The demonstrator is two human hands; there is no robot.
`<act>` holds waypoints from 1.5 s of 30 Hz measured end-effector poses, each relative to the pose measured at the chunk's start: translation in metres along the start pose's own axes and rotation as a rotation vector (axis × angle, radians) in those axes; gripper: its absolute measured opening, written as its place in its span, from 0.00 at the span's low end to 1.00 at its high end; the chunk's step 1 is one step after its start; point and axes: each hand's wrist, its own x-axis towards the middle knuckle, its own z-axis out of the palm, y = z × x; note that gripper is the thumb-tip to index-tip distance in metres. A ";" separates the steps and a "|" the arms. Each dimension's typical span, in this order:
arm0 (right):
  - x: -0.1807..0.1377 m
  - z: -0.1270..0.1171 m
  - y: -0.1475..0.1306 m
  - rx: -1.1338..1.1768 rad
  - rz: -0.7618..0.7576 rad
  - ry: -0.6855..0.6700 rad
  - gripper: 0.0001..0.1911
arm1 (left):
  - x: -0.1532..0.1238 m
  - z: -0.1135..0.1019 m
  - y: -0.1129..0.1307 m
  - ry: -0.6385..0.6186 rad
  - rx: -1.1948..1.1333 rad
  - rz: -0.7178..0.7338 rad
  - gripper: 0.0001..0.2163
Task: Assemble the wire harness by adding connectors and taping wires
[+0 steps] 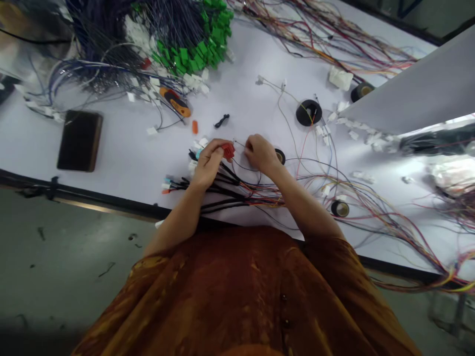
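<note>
My left hand (pixel 209 162) is closed around a small red connector (pixel 228 150) above the white table (pixel 122 158). My right hand (pixel 260 152) pinches a thin wire (pixel 239 144) whose end points at the red connector. Beneath both hands lies a bundle of black-sleeved and coloured wires (pixel 230 190) with small connectors at its left end. A roll of black tape (pixel 280 156) sits just right of my right hand, partly hidden by it.
A dark phone (pixel 79 141) lies at the left. Green connectors (pixel 202 47) and dark wire bundles pile at the back. An orange-handled cutter (pixel 175 101), another black tape roll (pixel 308 112), loose white connectors (pixel 352 131) and coloured wires (pixel 389 217) spread to the right.
</note>
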 end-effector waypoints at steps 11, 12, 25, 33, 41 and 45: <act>-0.017 -0.031 0.008 0.998 0.211 0.005 0.08 | 0.001 -0.001 -0.013 -0.080 0.066 -0.036 0.18; -0.019 -0.031 0.008 1.026 0.214 0.002 0.08 | 0.001 -0.002 -0.015 -0.079 0.066 -0.043 0.18; -0.030 -0.001 -0.012 1.145 0.165 -0.341 0.09 | 0.008 0.000 -0.003 0.079 -0.243 -0.323 0.11; -0.028 0.001 -0.031 1.072 0.036 -0.106 0.07 | 0.009 0.000 0.002 0.067 -0.364 -0.436 0.06; -0.040 -0.005 -0.028 0.957 -0.011 0.077 0.09 | 0.007 -0.003 0.004 0.041 -0.470 -0.396 0.12; -0.049 -0.011 -0.028 0.837 -0.048 0.084 0.09 | 0.007 -0.004 0.003 0.077 -0.460 -0.364 0.12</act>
